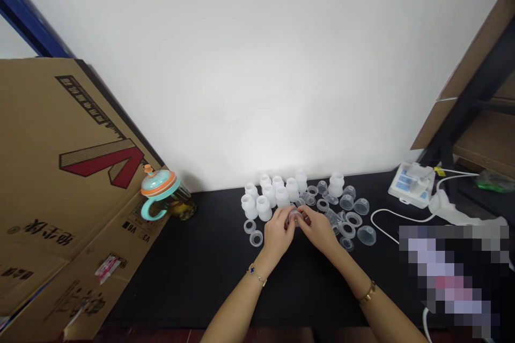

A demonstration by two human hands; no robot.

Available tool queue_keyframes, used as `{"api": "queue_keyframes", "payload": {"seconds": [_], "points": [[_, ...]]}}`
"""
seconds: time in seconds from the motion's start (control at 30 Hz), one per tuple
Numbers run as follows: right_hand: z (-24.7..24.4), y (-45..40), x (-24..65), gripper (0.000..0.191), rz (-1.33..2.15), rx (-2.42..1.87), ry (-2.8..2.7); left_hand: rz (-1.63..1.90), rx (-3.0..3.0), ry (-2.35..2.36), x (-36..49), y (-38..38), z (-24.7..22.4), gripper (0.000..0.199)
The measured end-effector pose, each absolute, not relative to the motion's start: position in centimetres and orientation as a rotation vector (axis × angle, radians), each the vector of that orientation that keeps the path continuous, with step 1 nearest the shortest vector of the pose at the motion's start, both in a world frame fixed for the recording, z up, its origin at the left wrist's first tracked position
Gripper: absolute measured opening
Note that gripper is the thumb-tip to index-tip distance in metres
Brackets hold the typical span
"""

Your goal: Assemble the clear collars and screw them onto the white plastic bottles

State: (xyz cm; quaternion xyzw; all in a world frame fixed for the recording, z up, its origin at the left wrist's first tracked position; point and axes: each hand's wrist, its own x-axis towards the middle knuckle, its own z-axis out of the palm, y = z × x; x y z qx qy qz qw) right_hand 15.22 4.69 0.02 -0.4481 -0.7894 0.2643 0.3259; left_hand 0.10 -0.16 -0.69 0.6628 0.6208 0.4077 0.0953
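While left hand (278, 229) and right hand (321, 229) pinch a clear part (296, 214) over the worktop (193, 273), its facing and long axis, partly hidden, cannot be told.

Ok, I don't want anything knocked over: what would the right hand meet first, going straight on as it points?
The right hand would likely meet the left hand first, across the clear piece between them. White bottle-shaped pieces stand beyond; the exact gap is unclear.

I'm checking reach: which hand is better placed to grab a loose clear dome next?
Likely the right hand: it's nearer the clear domes than the left hand, though both hold a clear piece.
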Motion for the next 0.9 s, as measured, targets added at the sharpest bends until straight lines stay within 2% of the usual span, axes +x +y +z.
{"api": "queue_keyframes", "payload": {"seconds": [0.43, 0.9], "points": [[-0.30, 4.70, 15.11, 0.023, 0.700, -1.173, -2.078, 1.148, 1.922, 1.862, -0.03, 0.00, -0.63, 0.023], [-0.63, 4.78, 15.09, 0.022, 0.645, -1.137, -2.081, 1.178, 1.909, 1.880, 0.30, -0.25, -0.67, 0.025]]}}
